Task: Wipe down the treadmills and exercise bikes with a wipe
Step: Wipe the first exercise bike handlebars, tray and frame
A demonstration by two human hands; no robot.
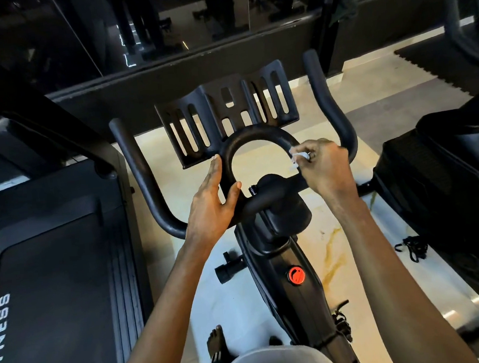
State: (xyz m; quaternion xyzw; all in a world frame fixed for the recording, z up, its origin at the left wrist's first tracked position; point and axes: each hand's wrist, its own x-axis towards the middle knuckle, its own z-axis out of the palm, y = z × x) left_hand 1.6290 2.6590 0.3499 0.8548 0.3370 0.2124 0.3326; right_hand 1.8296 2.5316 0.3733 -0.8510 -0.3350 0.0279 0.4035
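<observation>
A person leans over an exercise bike point(283, 264), both hands on the looped centre handlebar point(257, 137). The right hand point(325, 165) is curled round a crumpled white wipe point(296, 159), pressing it against the right side of the loop. The left hand point(214, 201) lies on the loop's left side, fingers straight along the bar and thumb across it. A slotted tray point(226, 110) sits just beyond the loop; a red knob point(296, 275) shows on the near frame. A treadmill point(52, 270) marked "FITNESS" stands at left, on the pale marble floor point(338, 230).
</observation>
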